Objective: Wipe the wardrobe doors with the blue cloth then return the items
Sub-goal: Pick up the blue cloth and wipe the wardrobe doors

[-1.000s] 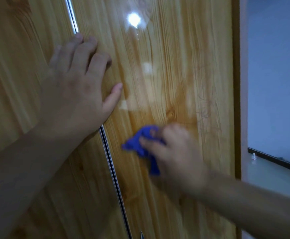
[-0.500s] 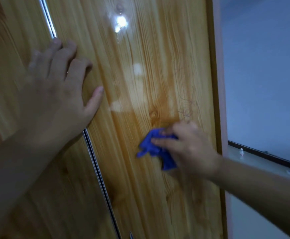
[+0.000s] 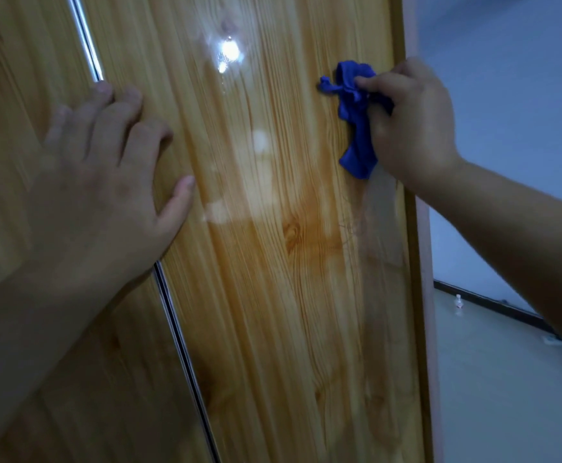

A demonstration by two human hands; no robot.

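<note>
- Wardrobe doors (image 3: 272, 295), glossy wood-grain panels, fill the view, with a metal strip (image 3: 179, 342) running between them.
- Left hand (image 3: 105, 195) lies flat across the strip, fingers straight and spread, thumb out on the right-hand door.
- Right hand (image 3: 413, 121) pinches the blue cloth (image 3: 356, 128) against the right-hand door, high up beside its right edge.
- Bunched, the blue cloth has its long axis roughly vertical, with one loose tail pointing down.
- Small bottle (image 3: 459, 304) stands on the floor (image 3: 490, 396) at right.
</note>
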